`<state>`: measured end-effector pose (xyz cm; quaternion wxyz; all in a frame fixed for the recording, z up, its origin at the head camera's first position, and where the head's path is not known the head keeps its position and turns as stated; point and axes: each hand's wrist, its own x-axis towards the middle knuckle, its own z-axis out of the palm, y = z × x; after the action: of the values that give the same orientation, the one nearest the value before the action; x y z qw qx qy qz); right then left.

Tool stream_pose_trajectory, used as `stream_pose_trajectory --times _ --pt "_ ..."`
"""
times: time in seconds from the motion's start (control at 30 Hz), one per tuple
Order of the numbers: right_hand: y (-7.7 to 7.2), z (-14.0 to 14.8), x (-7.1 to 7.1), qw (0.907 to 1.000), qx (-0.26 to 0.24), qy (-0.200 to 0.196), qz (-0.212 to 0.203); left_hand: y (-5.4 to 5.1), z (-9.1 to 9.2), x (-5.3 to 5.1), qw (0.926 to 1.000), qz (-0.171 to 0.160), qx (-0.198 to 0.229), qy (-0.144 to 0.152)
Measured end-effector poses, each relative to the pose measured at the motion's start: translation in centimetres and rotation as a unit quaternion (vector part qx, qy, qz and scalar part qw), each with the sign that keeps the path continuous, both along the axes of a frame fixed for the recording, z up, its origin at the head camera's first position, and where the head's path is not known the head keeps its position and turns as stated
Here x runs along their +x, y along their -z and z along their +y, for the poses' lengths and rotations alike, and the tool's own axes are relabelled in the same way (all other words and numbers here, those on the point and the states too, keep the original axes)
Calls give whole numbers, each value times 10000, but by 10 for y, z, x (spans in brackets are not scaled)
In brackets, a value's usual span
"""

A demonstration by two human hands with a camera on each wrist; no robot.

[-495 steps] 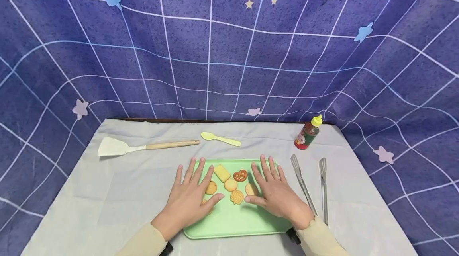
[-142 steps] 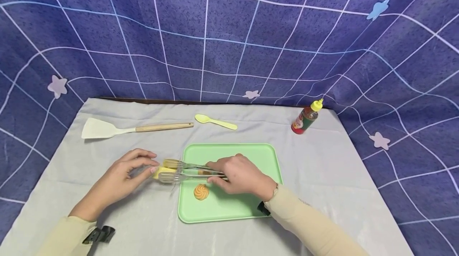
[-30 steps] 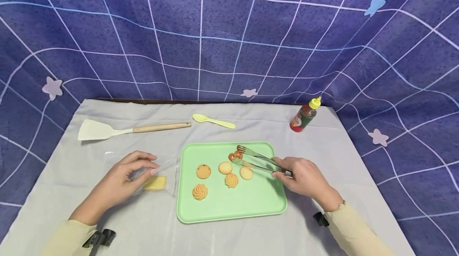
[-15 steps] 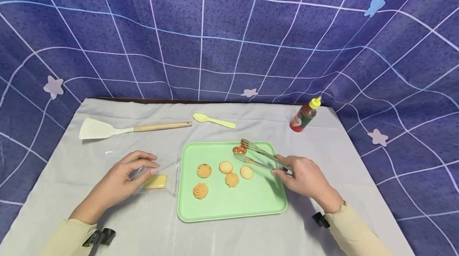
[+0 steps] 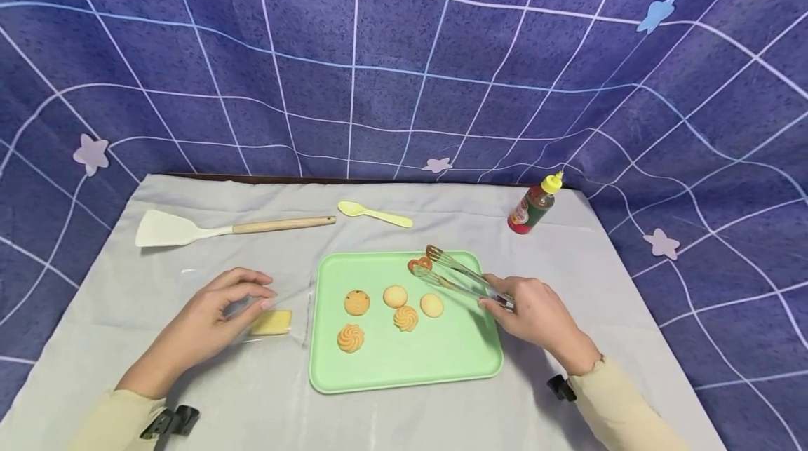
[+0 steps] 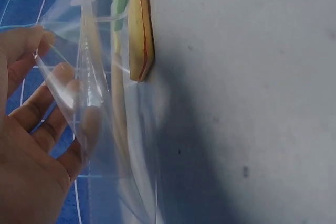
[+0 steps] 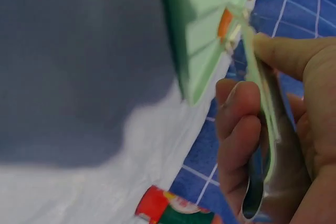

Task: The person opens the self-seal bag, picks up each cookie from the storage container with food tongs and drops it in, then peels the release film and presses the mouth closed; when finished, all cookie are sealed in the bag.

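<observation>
My left hand (image 5: pixel 214 318) pinches the edge of a clear plastic bag (image 6: pixel 94 77), holding its mouth apart. A yellow rectangular biscuit (image 5: pixel 271 322), with a red line along its side, lies within the bag's outline on the cloth. My right hand (image 5: pixel 543 318) grips metal tongs (image 5: pixel 501 297), whose slotted tips reach over the tray's far edge. Between or against those tips sits a brown pretzel (image 5: pixel 413 266); whether they squeeze it I cannot tell. On the green tray (image 5: pixel 404 370) are several round biscuits, among them a swirled one (image 5: pixel 350 338) and a speckled one (image 5: pixel 357 302).
Behind the tray lies a pale yellow spoon (image 5: pixel 375 214). A white spatula (image 5: pixel 167 229) with a wooden handle rests at the far left. The red sauce bottle (image 5: pixel 532 208) with a yellow cap stands at the back right, near the patterned curtain (image 5: pixel 391 86).
The rectangular biscuit went from the tray into the bag area by tongs, which have since moved right to the pretzel. Over the last second the pretzel shifted slightly toward the tray's far edge.
</observation>
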<state>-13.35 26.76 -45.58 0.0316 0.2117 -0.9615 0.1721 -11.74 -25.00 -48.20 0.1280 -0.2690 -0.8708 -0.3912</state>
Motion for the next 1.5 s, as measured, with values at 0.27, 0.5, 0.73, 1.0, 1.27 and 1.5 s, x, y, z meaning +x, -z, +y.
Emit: stream_pose_trajectory --times 0.27,0.5,0.73,1.0,1.27,1.5 --pt "-19 -5 8 9984 294 366 -329 0 2 -3 10000 31 74 2" --pt "-24 -3 10 9984 250 143 -477 1 1 -2 9999 -57 -50 -126" --pt "-22 1 8 9995 167 -245 -142 1 1 -3 10000 59 -22 -19" --pt "-10 4 -1 9985 151 -476 216 1 2 -2 9999 -51 -81 -69" --pt "-3 6 -7 9993 -63 -376 18 1 0 -2 10000 -44 -60 25" --pt "-5 7 -6 9994 -41 -332 24 1 0 -2 9999 -30 -113 64"
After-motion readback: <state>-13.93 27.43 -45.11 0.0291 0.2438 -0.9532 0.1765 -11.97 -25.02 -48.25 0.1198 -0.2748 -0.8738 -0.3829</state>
